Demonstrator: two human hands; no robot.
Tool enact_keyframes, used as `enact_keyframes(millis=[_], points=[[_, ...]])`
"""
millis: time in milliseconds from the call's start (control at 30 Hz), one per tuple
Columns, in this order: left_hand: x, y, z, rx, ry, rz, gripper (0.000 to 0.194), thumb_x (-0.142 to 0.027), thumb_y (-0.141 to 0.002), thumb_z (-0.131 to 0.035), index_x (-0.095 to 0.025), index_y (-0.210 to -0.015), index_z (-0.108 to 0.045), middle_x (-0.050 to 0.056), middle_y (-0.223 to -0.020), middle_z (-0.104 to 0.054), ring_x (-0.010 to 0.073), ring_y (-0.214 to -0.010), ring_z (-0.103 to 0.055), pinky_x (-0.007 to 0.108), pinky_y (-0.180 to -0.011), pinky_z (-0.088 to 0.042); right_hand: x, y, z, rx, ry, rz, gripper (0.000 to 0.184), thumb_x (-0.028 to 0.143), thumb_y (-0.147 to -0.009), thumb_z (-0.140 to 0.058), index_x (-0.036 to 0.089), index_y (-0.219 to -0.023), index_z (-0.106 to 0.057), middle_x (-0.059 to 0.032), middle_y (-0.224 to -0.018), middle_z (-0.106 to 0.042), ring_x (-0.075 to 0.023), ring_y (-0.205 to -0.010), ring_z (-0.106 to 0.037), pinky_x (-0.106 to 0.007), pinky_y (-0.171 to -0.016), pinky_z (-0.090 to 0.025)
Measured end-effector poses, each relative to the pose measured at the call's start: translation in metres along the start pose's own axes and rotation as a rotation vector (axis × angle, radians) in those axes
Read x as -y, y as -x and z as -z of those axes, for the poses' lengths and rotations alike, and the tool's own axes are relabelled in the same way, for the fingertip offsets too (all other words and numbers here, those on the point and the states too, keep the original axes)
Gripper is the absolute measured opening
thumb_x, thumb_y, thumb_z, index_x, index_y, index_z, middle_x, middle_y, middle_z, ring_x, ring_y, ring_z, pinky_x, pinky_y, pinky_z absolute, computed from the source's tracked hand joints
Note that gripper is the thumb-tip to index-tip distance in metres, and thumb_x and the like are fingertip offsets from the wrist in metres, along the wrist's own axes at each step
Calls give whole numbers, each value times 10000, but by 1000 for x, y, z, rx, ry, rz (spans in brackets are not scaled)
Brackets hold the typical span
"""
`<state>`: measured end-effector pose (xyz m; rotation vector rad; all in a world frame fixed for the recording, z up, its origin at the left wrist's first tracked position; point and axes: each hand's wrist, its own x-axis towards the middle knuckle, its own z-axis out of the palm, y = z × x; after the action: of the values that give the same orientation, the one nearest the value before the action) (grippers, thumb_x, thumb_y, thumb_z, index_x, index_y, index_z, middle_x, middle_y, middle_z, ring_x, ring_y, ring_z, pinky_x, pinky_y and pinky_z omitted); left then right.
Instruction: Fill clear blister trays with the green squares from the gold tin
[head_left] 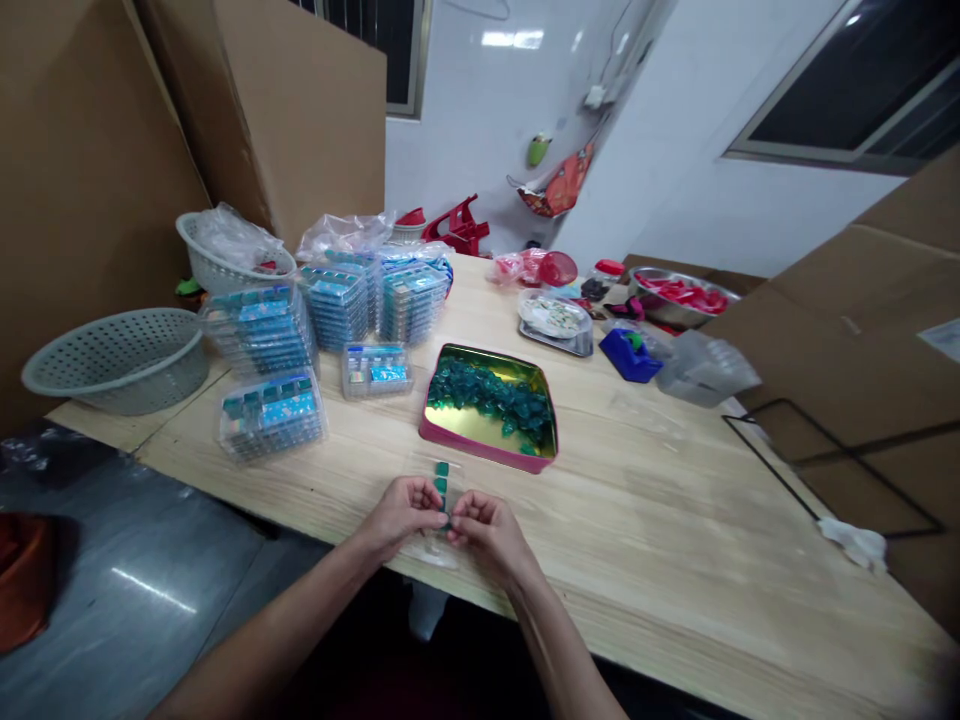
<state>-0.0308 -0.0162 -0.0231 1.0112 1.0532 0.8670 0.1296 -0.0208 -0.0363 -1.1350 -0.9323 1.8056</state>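
Observation:
My left hand and my right hand meet just above the table's near edge, fingertips pinching a clear plastic strip. Small square green pieces stand in a short column on that strip, partly hidden by my fingers. Straight ahead of my hands lies a pink-rimmed tin tray with a gold interior, holding a heap of glossy green pieces. To the left, a clear box of blue-and-green packets sits nearest my left hand.
Stacked clear boxes and grey plastic baskets stand at the left of the wooden table. Further back are a steel bowl of red items, a blue object and a plate on a tray. Cardboard sheets flank the table.

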Motion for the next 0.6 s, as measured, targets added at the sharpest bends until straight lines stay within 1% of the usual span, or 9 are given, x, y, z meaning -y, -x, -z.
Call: enact_keyframes(millis=[67,133,233,333,400,467,500,533,600], points=[[7,-2,2,-64,-246,-52,163,-147,-569,-677,-143,-686,-565,-35,-592,-550,86,-539,-503,200,-523,-380,-8,-3,-1,-22,131,32,248,261,-550,-748,177,-640,-533,30,-494,-594,-120,-438,-565,-210,-447,-424],[12,-4,2,-115,-422,-103,109,-101,-578,-634,-148,-650,-568,-33,-580,-542,99,-558,-504,214,-551,-379,-13,-4,-3,-61,314,74,162,232,-609,-648,193,-645,-495,42,-485,-565,-124,-433,-546,-211,-438,-397],[14,-2,-2,-142,-524,-142,78,-78,-606,-598,-154,-593,-594,-18,-583,-544,117,-578,-492,247,-597,-365,-13,0,-10,-127,756,221,64,138,-638,-515,192,-615,-488,28,-515,-547,-126,-493,-531,-210,-481,-359],[11,5,-5,-131,-644,-230,124,-78,-668,-570,-158,-594,-629,10,-644,-566,141,-655,-515,270,-664,-366,-3,7,-15,-130,1142,338,133,76,-645,-472,174,-624,-559,-6,-572,-590,-137,-572,-540,-221,-554,-347],[12,10,-6,-99,-737,-300,146,-96,-723,-550,-156,-634,-649,31,-707,-579,153,-711,-535,269,-683,-372,8,8,-12,-69,1217,338,153,73,-658,-477,169,-627,-592,-12,-566,-605,-138,-561,-543,-221,-552,-341],[15,14,-5,-64,-805,-349,154,-109,-755,-538,-156,-676,-662,44,-747,-582,158,-740,-548,263,-678,-376,25,1,-5,4,1173,352,162,85,-686,-482,166,-618,-604,-4,-542,-601,-129,-527,-541,-209,-526,-342],[18,15,-5,-56,-818,-364,156,-110,-762,-536,-158,-690,-666,47,-754,-582,161,-746,-550,261,-675,-378,36,-6,-1,12,1141,380,171,96,-708,-480,165,-622,-611,-3,-544,-605,-128,-525,-548,-204,-520,-350],[22,15,-4,-56,-823,-383,159,-111,-767,-532,-161,-703,-668,48,-755,-581,165,-753,-552,263,-679,-382,48,-16,3,-7,1123,419,181,109,-733,-478,165,-636,-621,-6,-562,-617,-131,-539,-564,-202,-524,-364],[31,13,-5,-84,-806,-440,168,-116,-778,-518,-173,-736,-671,52,-758,-582,177,-773,-552,279,-708,-393,73,-43,10,-110,1183,486,194,134,-772,-476,167,-698,-652,-26,-646,-664,-150,-618,-611,-209,-567,-402]])
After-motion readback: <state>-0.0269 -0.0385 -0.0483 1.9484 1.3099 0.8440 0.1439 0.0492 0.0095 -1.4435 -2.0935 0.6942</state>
